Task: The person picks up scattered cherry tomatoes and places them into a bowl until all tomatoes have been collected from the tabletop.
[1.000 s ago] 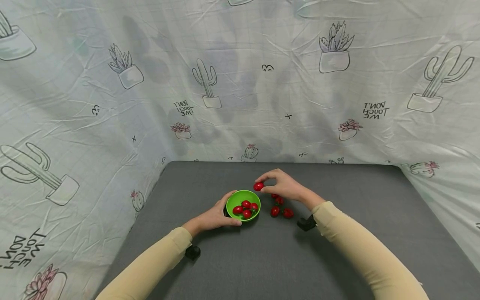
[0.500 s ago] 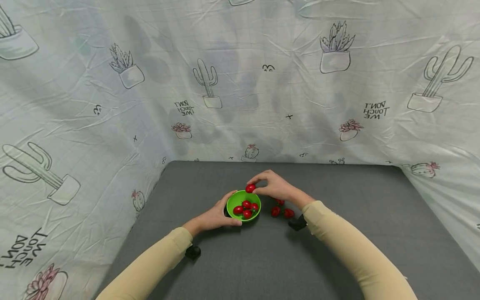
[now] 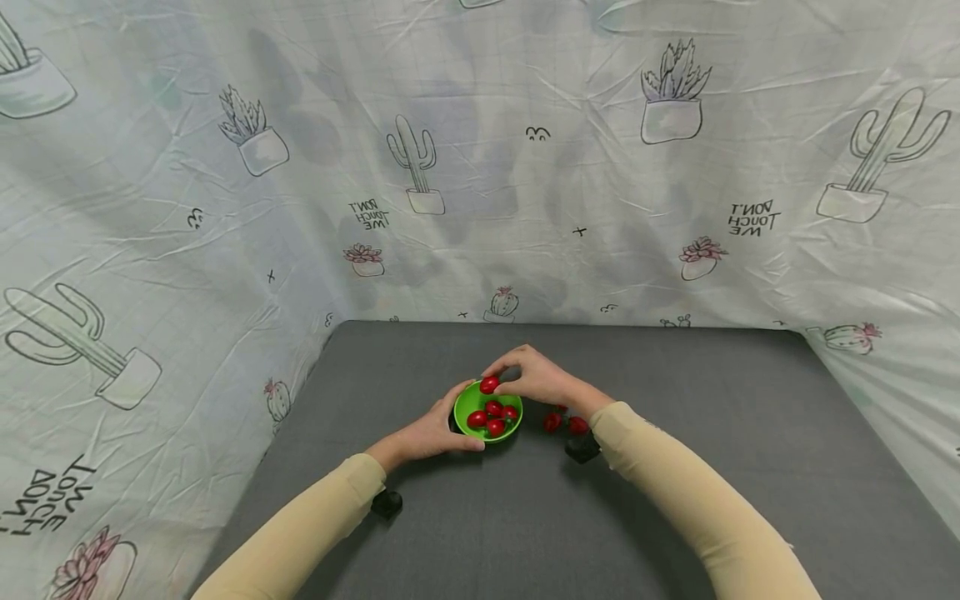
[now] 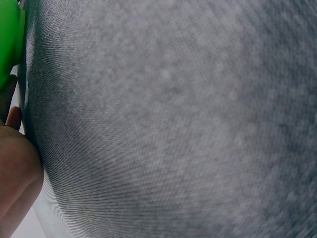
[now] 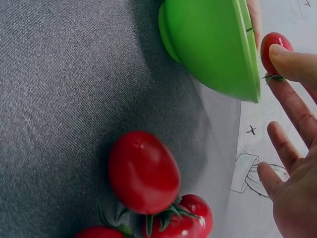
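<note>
My left hand (image 3: 429,433) holds a green bowl (image 3: 465,402) from its left side, thumb at the near rim and fingers at the far rim. Several red tomatoes (image 3: 495,427) lie in the bowl. Above the bowl's far rim, my right hand (image 3: 536,379) pinches a small tomato (image 3: 489,385) between thumb and fingers. In the right wrist view this tomato (image 5: 275,53) shows a green stem end, and the other fingers are spread. The left wrist view catches only a strip of the bowl (image 4: 9,39) and part of the left hand (image 4: 17,168).
Several loose tomatoes (image 3: 552,422) lie right of the bowl, partly hidden under the right forearm; the right wrist view shows them close (image 5: 143,173). A grey cloth-covered table (image 3: 480,525) spreads around. Behind it hangs a white curtain (image 3: 480,167) printed with cacti.
My right hand has moved left and slightly down with the tomato, from beside the bowl to above its far rim. My left hand and the bowl have stayed in place.
</note>
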Tool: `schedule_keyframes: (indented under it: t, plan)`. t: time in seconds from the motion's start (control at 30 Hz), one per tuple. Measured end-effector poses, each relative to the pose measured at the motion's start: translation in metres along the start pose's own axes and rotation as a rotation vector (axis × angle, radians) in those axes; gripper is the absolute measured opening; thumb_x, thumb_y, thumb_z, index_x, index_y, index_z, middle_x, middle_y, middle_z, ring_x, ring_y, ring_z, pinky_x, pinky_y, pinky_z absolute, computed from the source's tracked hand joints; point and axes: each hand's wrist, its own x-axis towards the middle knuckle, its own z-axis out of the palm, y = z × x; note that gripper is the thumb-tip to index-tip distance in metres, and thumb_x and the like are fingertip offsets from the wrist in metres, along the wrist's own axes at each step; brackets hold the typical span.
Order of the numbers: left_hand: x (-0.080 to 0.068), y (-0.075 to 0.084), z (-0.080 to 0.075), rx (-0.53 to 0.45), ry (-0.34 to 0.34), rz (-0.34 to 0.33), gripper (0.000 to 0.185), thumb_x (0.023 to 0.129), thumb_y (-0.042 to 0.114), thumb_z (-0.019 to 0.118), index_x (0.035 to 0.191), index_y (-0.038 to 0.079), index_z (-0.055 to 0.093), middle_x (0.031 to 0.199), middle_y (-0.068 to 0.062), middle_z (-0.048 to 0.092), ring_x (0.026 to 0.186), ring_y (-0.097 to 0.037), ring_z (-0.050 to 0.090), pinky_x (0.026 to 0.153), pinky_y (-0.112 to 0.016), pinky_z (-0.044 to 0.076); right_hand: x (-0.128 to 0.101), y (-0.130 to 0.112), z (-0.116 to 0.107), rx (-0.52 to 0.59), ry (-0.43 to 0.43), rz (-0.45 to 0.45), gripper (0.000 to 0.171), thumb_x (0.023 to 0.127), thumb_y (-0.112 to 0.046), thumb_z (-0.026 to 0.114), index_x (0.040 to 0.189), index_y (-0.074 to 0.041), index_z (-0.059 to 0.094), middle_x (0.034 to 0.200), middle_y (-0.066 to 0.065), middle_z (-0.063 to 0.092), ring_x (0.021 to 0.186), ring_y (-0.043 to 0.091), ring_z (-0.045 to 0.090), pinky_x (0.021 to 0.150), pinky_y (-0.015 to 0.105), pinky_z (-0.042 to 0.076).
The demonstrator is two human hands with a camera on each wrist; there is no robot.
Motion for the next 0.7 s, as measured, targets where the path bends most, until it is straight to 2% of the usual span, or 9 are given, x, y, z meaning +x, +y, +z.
schedule_keyframes:
  t: [0.33,0.57,0.7]
  plan:
    - [0.0001,-0.0004,0.0,0.014,-0.003,0.016,0.105,0.087,0.048,0.081,0.164,0.036,0.01,0.162,-0.005,0.024,0.146,-0.028,0.026,0.114,-0.058,0.029,0.0055,-0.0018,0.0085,-0.008,-0.005,0.011,0.027,0.093,-0.022,0.079,0.119,-0.027,0.077,0.12,-0.011,0.067,0.133,0.025,0.039,0.108,0.056,0.034]
    - [-0.0005,0.0007,-0.0004,-0.012,-0.015,0.039,0.105,0.088,0.044,0.081,0.165,0.032,0.009,0.163,-0.003,0.023,0.147,-0.026,0.026,0.115,-0.055,0.028,0.0072,-0.0017,0.0103,-0.022,-0.019,0.004,0.03,0.093,-0.022,0.079,0.123,-0.024,0.076,0.12,-0.01,0.068,0.132,0.023,0.039,0.107,0.054,0.036]
    - [-0.0014,0.0016,-0.0007,-0.003,-0.012,0.029,0.106,0.088,0.044,0.081,0.165,0.031,0.009,0.163,-0.004,0.022,0.147,-0.028,0.024,0.115,-0.058,0.027,0.0053,-0.0027,0.009,0.005,-0.016,0.003,0.03,0.094,-0.02,0.077,0.124,-0.022,0.075,0.121,-0.009,0.068,0.133,0.025,0.039,0.106,0.057,0.036]
